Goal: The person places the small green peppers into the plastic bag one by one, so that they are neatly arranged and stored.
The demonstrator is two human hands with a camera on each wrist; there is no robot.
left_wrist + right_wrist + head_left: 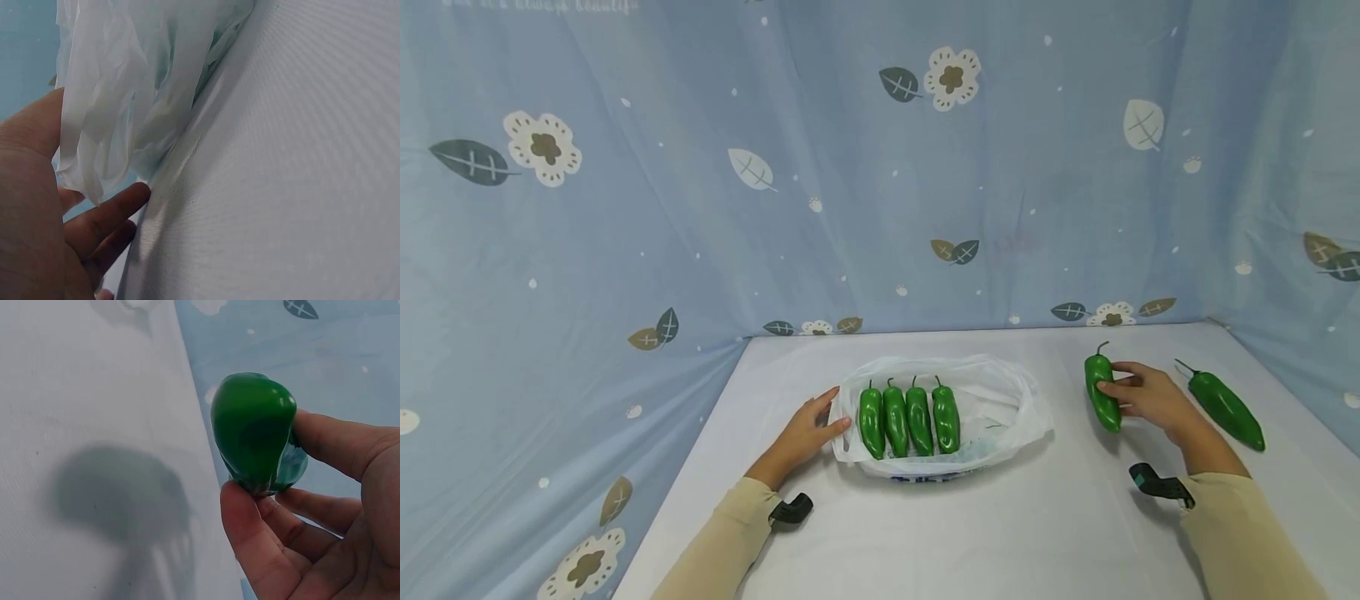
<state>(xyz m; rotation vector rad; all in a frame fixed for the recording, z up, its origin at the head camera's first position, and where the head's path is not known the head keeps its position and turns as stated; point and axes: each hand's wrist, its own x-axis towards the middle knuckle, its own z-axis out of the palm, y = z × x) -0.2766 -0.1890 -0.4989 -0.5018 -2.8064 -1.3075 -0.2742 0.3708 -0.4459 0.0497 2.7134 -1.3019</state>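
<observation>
A white plastic bag (1037,417) lies spread open on the table, with several green peppers (895,421) side by side in its left part, stems pointing away. At the bag's left edge, my left hand (808,429) holds the rim between thumb and fingers; the left wrist view shows the crumpled bag wall (119,94) against that hand (37,181). To the bag's right, my right hand (1150,400) pinches another green pepper (1101,392) between thumb and fingers. This pepper (253,425) is raised off the table, its shadow falling apart from it.
One more green pepper (1225,408) lies on the table to the right of my right hand. The white table (985,533) meets a blue curtain (850,208) with flower and leaf prints at the back and sides.
</observation>
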